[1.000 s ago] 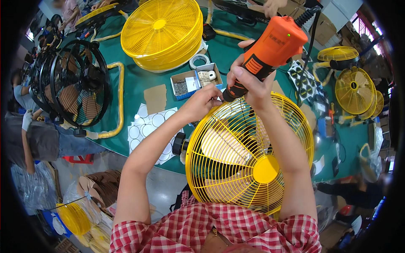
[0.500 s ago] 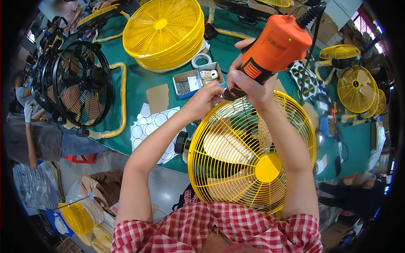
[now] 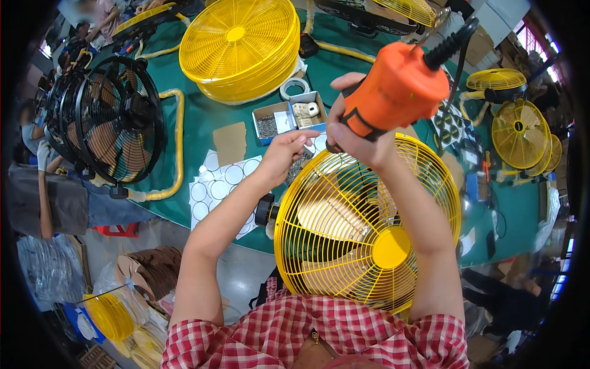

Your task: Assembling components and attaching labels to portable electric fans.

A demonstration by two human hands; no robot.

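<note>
My right hand [image 3: 359, 138] is wrapped round an orange and black electric screwdriver [image 3: 399, 86], its cord rising from the top. The tool is held over the far rim of a yellow-caged fan [image 3: 391, 248], and its tip is hidden from view. My left hand [image 3: 284, 155] hovers just left of that rim, index finger stretched toward the tool and the other fingers curled. No object shows in it. A black knob [image 3: 265, 209] sticks out at the fan's left side. Beyond my left hand stands a divided box [image 3: 268, 127] with small metal screws.
Stacked yellow fan grilles [image 3: 239, 49] stand at the back. Black fans [image 3: 117, 123] with a yellow tube stand [image 3: 179, 147] occupy the left. Round white labels [image 3: 218, 187], a cardboard piece [image 3: 230, 143] and a tape roll [image 3: 294, 88] lie on the green table [image 3: 203, 123]. More yellow fans [image 3: 519, 126] stand right.
My left hand has drawn back left and down from the screwdriver's tip, its index finger now extended. The screwdriver has tilted and shifted slightly left and down in my right hand.
</note>
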